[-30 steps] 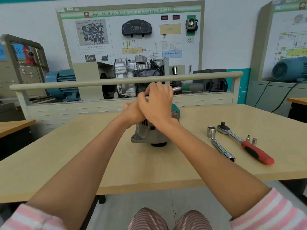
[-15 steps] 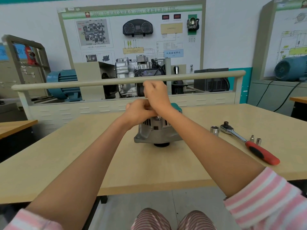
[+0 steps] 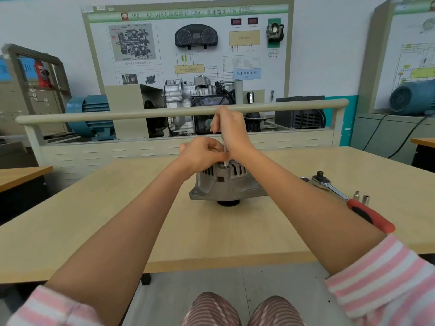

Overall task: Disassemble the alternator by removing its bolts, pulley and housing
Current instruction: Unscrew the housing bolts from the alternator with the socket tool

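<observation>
Workshop table (image 3: 94, 220) carries the alternator (image 3: 223, 184) at centre, housing intact, pulley down. Right hand (image 3: 231, 130) grips an upright extension bar (image 3: 225, 158) on a top bolt; left hand (image 3: 202, 156) pinches its shaft. Ratchet (image 3: 348, 198) lies aside. Disassembly looks barely begun.

Both hands, right hand (image 3: 231, 129) and left hand (image 3: 202, 156), around an upright metal rod (image 3: 225, 156) atop alternator (image 3: 226, 182).
</observation>
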{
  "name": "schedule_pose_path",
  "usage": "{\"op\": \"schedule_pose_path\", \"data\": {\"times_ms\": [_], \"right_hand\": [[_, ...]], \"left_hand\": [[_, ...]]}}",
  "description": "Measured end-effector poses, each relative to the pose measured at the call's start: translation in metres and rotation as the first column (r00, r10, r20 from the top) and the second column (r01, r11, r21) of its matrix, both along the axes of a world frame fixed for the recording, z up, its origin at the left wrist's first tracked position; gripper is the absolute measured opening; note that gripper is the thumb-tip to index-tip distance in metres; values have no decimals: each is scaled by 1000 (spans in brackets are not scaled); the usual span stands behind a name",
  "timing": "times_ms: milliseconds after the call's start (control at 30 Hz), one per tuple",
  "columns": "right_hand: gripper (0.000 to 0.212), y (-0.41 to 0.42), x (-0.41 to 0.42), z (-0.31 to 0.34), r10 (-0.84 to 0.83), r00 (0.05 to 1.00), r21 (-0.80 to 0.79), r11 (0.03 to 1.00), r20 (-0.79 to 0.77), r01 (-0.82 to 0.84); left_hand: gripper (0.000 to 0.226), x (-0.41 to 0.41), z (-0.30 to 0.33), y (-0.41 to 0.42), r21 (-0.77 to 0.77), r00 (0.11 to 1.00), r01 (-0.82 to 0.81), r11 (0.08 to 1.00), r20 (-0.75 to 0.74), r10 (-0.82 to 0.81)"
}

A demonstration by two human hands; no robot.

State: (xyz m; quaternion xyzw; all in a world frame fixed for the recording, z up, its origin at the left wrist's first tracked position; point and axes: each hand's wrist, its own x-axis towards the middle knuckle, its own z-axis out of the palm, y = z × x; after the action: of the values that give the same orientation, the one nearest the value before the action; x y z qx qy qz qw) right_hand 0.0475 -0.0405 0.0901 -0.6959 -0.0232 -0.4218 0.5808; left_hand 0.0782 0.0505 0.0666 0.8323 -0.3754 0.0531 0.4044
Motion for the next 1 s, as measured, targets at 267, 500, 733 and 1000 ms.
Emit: {"op": "schedule_pose_path", "data": {"times_ms": [267,500,733,1000], "right_hand": [[43,16,-7,-22,-825,521,-714,227,221,662],[34,4,-16,-26,-691,701,-631,467,176,619],[42,-1,-18,-15,-282,954,-331,894,103,300],[54,-3,-5,2,100,995,4,995,24,-100]], "left_hand": [[22,-4,2,-3,95,973,-148,984,192,128],[18,-4,2,-8,132,969,-170,977,205,141],[13,-3,-1,0,13,998,-4,1000,63,3],[15,-1,3,8,-22,985,132,991,-111,-134]]}}
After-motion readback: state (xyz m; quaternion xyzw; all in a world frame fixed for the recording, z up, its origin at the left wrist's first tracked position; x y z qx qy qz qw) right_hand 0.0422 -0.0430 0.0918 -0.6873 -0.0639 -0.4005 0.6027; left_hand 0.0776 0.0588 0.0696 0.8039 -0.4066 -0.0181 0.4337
